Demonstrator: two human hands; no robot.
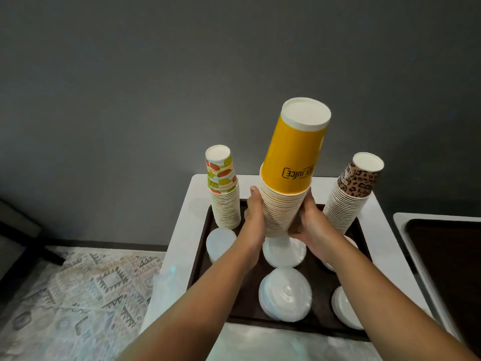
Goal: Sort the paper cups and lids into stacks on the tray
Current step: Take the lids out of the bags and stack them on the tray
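Gripping the yellow cup stack (286, 194) between both hands.

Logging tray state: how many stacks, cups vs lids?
Cup stacks: 3 (fruit-print stack, yellow stack held by left hand and right hand, leopard-print stack)
Lid stacks: 5 in view, one mostly hidden behind the right arm
Total: 8

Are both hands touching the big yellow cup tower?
Touching. The head view shows the left hand and right hand pressed against opposite sides of the yellow cup stack.
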